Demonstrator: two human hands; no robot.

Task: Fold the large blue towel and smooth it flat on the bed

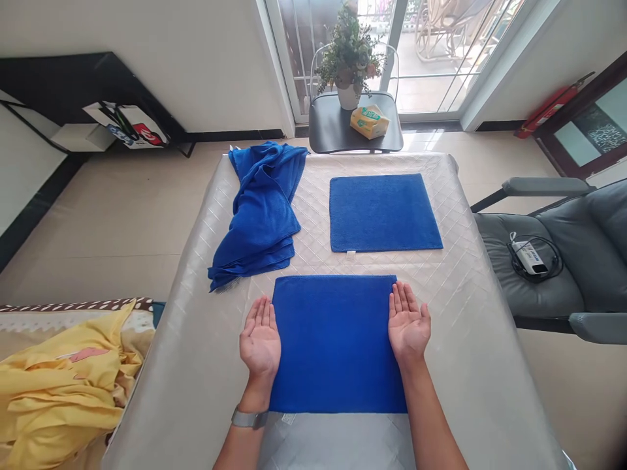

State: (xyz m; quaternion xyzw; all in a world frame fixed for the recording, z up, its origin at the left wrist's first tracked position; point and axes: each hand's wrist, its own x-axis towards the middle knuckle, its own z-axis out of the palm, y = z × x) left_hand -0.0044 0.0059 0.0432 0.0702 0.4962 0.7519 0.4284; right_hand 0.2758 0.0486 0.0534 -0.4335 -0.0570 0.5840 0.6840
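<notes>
A blue towel (336, 343) lies flat as a smooth rectangle near the front of the table, a small white tag at its lower left edge. My left hand (261, 336) rests palm up at its left edge, fingers stretched out and holding nothing. At the right edge, my right hand (409, 323) is also palm up and open, its fingertips by the towel's upper right corner. Beyond lies a second flat rectangular blue towel (385, 212), also tagged. To its left is a loose, crumpled heap of blue towels (264, 212).
The table wears a pale quilted cover (480, 365). Behind it, a dark chair (323, 124) holds a potted plant (349, 72) and a tissue pack (369, 122). A grey armchair (543, 300) with a power strip (531, 256) stands right; yellow cloth (63, 391) lies left.
</notes>
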